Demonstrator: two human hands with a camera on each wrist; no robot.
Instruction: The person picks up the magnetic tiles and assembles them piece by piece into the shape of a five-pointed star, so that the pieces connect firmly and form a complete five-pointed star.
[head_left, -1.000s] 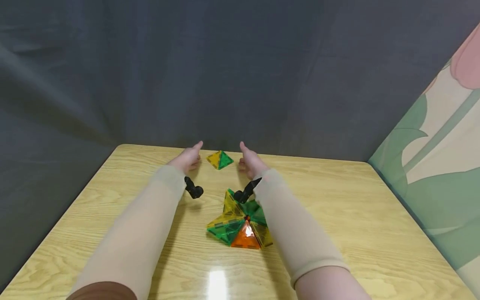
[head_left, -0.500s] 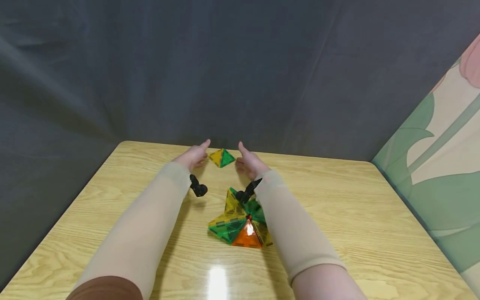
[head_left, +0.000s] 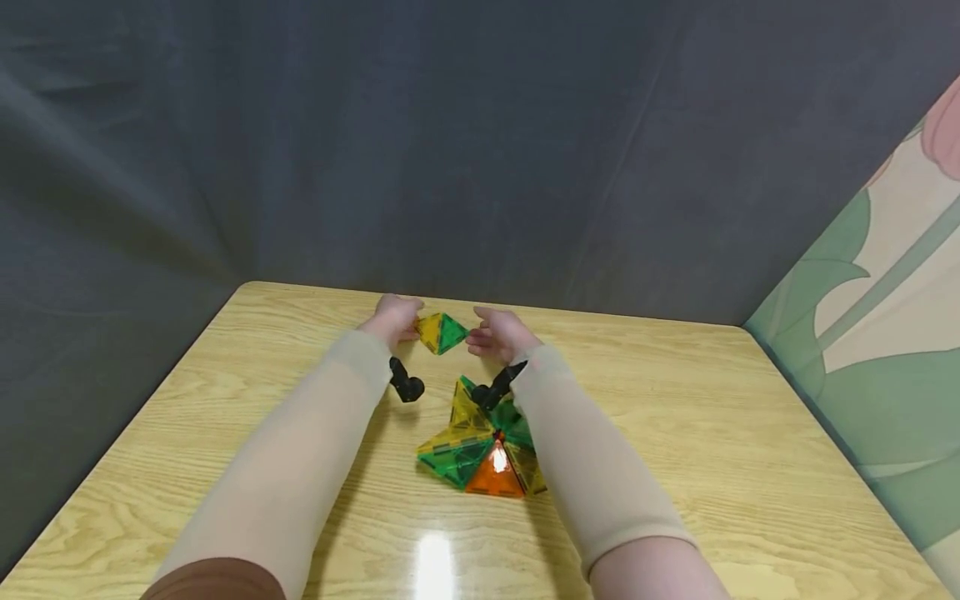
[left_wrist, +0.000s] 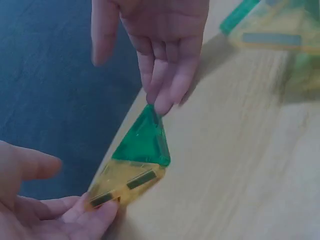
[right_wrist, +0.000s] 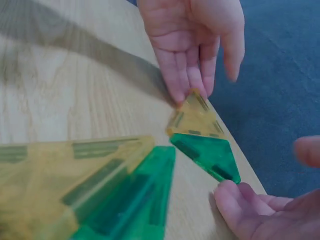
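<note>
A small piece of translucent magnetic tiles, a yellow triangle (head_left: 430,332) joined along an edge to a green triangle (head_left: 452,333), lies near the table's far edge. My left hand (head_left: 397,319) touches its yellow end with outstretched fingers, as the left wrist view shows up close. On the other side, the fingertips of my right hand (right_wrist: 270,212) meet the green corner. Both thumbs stand off the tiles. Between my forearms and nearer to me lies a larger star-like tile build (head_left: 453,457) in yellow, green and orange; my right forearm covers part of it.
The wooden table (head_left: 675,433) ends at a dark curtain (head_left: 480,150) at the back. A flower-patterned panel (head_left: 885,333) borders it on the right. Black wrist mounts (head_left: 407,385) sit on the inner side of both wrists.
My hands have come in against the small two-colour tile piece from both sides, and the thumbs have lowered. The piece has shifted slightly toward me. The larger build stays put.
</note>
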